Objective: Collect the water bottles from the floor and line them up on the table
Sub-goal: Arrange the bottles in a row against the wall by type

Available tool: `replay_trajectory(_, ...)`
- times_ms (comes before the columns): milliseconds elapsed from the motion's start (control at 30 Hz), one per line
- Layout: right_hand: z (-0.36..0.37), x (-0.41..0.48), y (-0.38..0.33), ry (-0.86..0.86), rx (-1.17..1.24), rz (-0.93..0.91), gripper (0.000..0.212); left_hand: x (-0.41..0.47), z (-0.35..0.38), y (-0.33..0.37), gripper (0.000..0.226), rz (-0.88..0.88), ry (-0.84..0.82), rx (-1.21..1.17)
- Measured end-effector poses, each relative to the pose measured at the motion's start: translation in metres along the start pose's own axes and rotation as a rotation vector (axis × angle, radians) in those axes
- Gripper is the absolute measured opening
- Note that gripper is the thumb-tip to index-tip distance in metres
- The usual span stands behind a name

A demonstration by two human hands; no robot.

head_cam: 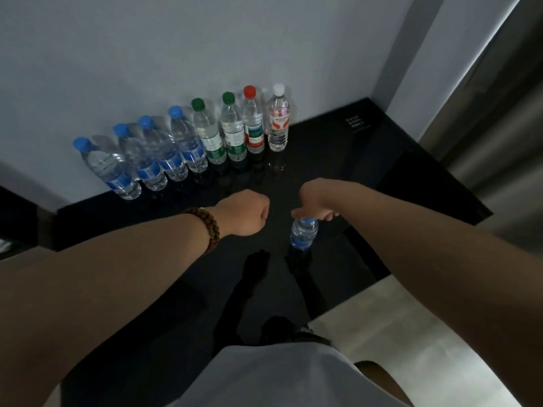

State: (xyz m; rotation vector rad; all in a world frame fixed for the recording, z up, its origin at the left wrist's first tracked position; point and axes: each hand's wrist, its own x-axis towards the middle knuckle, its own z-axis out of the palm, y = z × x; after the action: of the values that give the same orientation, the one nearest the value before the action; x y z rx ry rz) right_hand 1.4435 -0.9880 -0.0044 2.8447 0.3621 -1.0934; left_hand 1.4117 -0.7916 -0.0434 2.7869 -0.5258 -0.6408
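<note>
Several water bottles stand in a row along the wall on the black table (382, 160): blue-capped ones (152, 160) at the left, two green-capped (232, 130), one red-capped (253, 124) and one white-capped (278, 121) at the right end. My right hand (316, 202) grips the cap end of another blue-capped bottle (304, 233), which stands upright over the table's middle, in front of the row. My left hand (245, 212) hovers beside it as a fist, holding nothing; a bead bracelet circles its wrist.
A white wall backs the table. A small dark card (356, 123) lies at the table's far right corner. Grey curtains (484, 127) hang at the right. Pale floor (411, 333) shows past the table's near right edge.
</note>
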Motion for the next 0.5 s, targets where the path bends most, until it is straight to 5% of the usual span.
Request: replay_trajectory(500,0.002,0.01,0.007,0.261,0.071,0.107,0.028,-0.005,-0.017,0.01,0.003,0.041,0.019,0.013)
